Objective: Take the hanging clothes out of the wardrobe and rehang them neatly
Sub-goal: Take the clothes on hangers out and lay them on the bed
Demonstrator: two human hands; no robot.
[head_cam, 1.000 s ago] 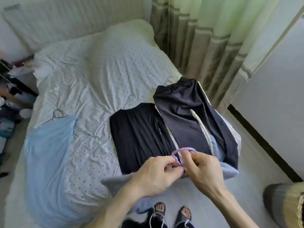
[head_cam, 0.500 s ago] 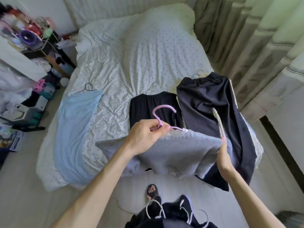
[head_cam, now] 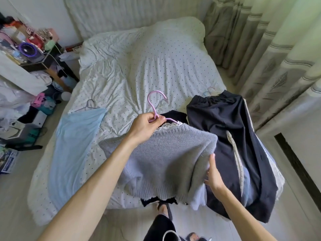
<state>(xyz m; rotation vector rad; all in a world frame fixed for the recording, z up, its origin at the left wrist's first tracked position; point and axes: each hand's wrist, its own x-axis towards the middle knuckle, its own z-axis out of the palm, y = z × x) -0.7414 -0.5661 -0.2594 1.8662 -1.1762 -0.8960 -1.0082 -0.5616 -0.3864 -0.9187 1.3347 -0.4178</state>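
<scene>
A grey knit sweater hangs on a pink plastic hanger above the foot of the bed. My left hand grips the hanger at the base of its hook. My right hand touches the sweater's right side with straight fingers. A dark navy garment lies on the bed to the right. A black garment lies mostly hidden under the sweater. A light blue garment lies on a thin wire hanger at the left.
The bed has a white dotted sheet. A cluttered side table and floor items stand at the left. Curtains hang at the right. More hangers and dark clothes hang near my feet.
The sweater has been lifted off the bed on its hanger and held higher. My right hand slid from the sweater's shoulder down its right side.
</scene>
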